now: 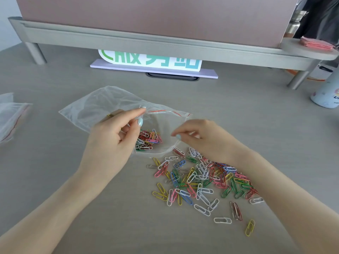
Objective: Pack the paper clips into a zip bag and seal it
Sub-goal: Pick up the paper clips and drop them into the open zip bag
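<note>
A clear, thin, crinkled zip bag [102, 109] lies on the matte grey table [55, 162], its mouth edged with a fine red line and turned toward the person. Inside it, near the mouth, sits a small heap of bagged clips [147, 139] in mixed colours. Just beside the mouth, loose paper clips [201, 182] of coated wire, each a looped oval, spread over the table in yellow, pink, white, blue, green and red.

The left hand [113, 142] is curled with its palm side inward, thumb and forefinger pinched together on the upper lip of the bag, lifting it open. The right hand [201, 136] hovers at the mouth's near edge, fingers bent and thumb close to forefinger; whether they pinch the plastic or a clip cannot be told.

More clear bags [11, 118] lie at the far left, and a pale printed bottle [326, 92] stands at the right edge
</note>
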### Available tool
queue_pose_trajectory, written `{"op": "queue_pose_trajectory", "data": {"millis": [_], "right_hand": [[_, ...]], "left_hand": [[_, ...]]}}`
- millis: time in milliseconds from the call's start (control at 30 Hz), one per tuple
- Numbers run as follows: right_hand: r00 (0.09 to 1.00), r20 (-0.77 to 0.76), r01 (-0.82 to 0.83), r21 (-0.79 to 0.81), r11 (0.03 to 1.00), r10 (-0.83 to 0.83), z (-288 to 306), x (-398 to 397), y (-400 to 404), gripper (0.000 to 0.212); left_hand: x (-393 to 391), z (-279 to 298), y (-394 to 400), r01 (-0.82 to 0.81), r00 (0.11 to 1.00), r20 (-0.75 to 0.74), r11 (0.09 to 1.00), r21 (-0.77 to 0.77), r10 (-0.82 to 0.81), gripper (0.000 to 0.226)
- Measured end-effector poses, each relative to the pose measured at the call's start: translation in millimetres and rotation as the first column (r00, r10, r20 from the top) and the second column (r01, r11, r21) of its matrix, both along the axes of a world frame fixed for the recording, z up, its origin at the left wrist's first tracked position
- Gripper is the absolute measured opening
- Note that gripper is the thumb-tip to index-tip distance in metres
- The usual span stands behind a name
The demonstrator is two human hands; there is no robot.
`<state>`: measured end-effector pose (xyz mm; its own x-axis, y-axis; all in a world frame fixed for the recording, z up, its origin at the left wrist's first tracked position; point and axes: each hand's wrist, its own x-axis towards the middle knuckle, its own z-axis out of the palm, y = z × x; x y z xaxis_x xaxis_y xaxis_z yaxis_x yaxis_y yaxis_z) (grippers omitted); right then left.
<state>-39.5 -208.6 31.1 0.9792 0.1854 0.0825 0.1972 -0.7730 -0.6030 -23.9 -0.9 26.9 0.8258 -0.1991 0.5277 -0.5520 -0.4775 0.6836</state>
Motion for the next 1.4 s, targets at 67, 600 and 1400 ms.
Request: {"op": "queue_pose_trajectory", "data": {"millis": [67, 600, 1400], "right_hand": [[0.998, 0.001, 0.062, -0.027, 0.998, -0.062, -4, -11, -26, 0.021], [0.944, -0.136, 0.239, -0.350, 0.906, -0.302, -13, -62, -66, 0.072], [0.967, 0.007, 0.253, -0.180, 0.951, -0.256, -16, -64, -60, 0.011]], "left_hand": [[0, 0, -1, 0.000, 1.000, 0.005, 1.000, 0.015, 0.000, 0.032], [-1, -5, -3, -0.004, 0.999, -0.036, 1.000, 0.011, 0.005, 0.030], [-4, -3, -5, -0.002, 0.999, -0.034, 0.999, 0.034, 0.003, 0.033]]}}
